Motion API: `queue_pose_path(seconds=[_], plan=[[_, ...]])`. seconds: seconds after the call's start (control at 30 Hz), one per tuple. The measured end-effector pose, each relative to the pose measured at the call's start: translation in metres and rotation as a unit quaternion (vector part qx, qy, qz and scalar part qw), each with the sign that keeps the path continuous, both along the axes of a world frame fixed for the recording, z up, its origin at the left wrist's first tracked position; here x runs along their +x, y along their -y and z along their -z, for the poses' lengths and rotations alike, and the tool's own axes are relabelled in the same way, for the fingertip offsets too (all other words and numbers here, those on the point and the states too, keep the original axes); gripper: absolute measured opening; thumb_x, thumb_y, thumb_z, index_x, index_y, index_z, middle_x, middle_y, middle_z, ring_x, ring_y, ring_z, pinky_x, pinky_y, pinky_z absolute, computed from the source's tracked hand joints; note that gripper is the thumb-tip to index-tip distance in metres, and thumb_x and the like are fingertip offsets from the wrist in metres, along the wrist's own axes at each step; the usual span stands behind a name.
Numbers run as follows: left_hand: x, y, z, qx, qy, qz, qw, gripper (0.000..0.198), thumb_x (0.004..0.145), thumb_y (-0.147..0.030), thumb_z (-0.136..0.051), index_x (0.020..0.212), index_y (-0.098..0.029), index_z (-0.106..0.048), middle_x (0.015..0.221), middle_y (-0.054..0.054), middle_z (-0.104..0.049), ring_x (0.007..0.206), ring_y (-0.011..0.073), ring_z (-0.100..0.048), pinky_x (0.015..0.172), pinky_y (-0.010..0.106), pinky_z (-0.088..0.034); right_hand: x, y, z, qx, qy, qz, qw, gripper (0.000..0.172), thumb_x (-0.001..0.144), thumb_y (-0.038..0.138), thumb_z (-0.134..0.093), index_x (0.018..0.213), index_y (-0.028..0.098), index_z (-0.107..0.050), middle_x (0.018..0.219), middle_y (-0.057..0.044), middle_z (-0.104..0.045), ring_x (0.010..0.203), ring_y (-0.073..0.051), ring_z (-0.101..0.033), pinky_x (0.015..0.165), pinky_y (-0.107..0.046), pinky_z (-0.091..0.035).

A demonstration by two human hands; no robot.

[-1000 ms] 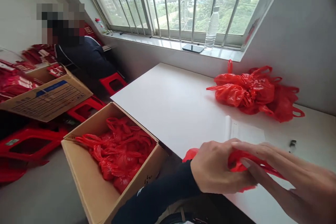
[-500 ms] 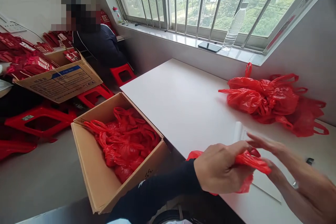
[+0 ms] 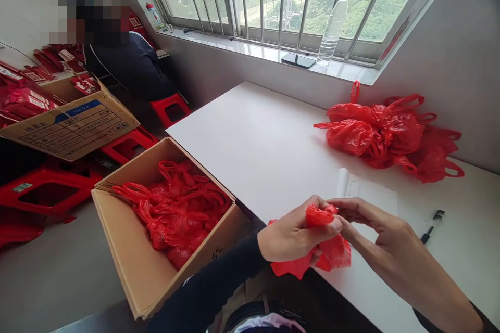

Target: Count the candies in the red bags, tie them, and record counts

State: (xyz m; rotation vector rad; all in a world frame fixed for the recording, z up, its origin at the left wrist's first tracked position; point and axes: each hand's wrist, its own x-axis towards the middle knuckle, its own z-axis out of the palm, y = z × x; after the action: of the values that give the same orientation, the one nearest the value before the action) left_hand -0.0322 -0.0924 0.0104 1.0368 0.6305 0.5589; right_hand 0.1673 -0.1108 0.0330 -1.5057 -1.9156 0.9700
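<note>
A crumpled red plastic bag (image 3: 332, 254) hangs in front of me at the table's near edge. My left hand (image 3: 294, 234) is wrapped round its bunched top, and a loop of film sticks up between thumb and fingers. The thumb and fingertips of my right hand (image 3: 375, 229) pinch at that same bunched part, meeting my left fingers. To the left stands an open cardboard box (image 3: 128, 250) holding a heap of red plastic bags (image 3: 183, 208). More red plastic bags (image 3: 385, 132) lie piled at the table's back right.
On the white table (image 3: 250, 140) are a paper pad (image 3: 371, 192) and a black pen (image 3: 432, 226). The sill carries a phone (image 3: 298, 60) and a water bottle (image 3: 333, 28). Far left, a seated person (image 3: 125, 65), another cardboard box (image 3: 74, 125) and red stools (image 3: 50, 187).
Both hands have shifted left in view with the bag. My right hand, spread and blurred before, has its fingertips drawn in on the bag. The view has turned slightly.
</note>
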Motion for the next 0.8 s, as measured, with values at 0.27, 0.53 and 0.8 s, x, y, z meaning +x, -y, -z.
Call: queue_pose_path(seconds=[0.27, 0.53, 0.8], plan=[[-0.004, -0.008, -0.009, -0.020, -0.002, -0.013, 1.000, 0.033, 0.097, -0.052, -0.056, 0.099, -0.024, -0.038, 0.064, -0.007, -0.055, 0.052, 0.0086, -0.052, 0.053, 0.021, -0.040, -0.018, -0.010, -0.002, 0.056, -0.088, 0.026, 0.994, 0.013, 0.097, 0.031, -0.063, 0.106, 0.024, -0.069, 0.101, -0.001, -0.072, 0.088, -0.017, -0.066, 0.085, -0.033, -0.055], [-0.016, -0.022, -0.003, -0.047, 0.005, -0.079, 0.996, 0.030, 0.102, -0.049, -0.045, 0.117, -0.025, -0.054, 0.076, 0.001, -0.066, 0.071, 0.0164, -0.063, 0.072, 0.030, -0.051, -0.018, -0.003, -0.010, 0.121, -0.144, 0.026, 0.982, 0.005, 0.094, 0.018, -0.066, 0.098, 0.022, -0.066, 0.097, -0.001, -0.068, 0.093, -0.015, -0.064, 0.087, -0.029, -0.052], [-0.032, -0.023, -0.002, 0.053, -0.001, -0.039, 0.998, 0.012, 0.090, -0.030, -0.072, 0.092, -0.021, -0.063, 0.090, 0.000, -0.060, 0.081, 0.0117, -0.057, 0.074, 0.022, -0.046, -0.019, -0.011, 0.009, 0.103, -0.141, -0.067, 0.982, 0.032, 0.102, 0.033, -0.055, 0.132, 0.023, -0.057, 0.130, -0.009, -0.062, 0.122, -0.022, -0.056, 0.106, -0.039, -0.043]])
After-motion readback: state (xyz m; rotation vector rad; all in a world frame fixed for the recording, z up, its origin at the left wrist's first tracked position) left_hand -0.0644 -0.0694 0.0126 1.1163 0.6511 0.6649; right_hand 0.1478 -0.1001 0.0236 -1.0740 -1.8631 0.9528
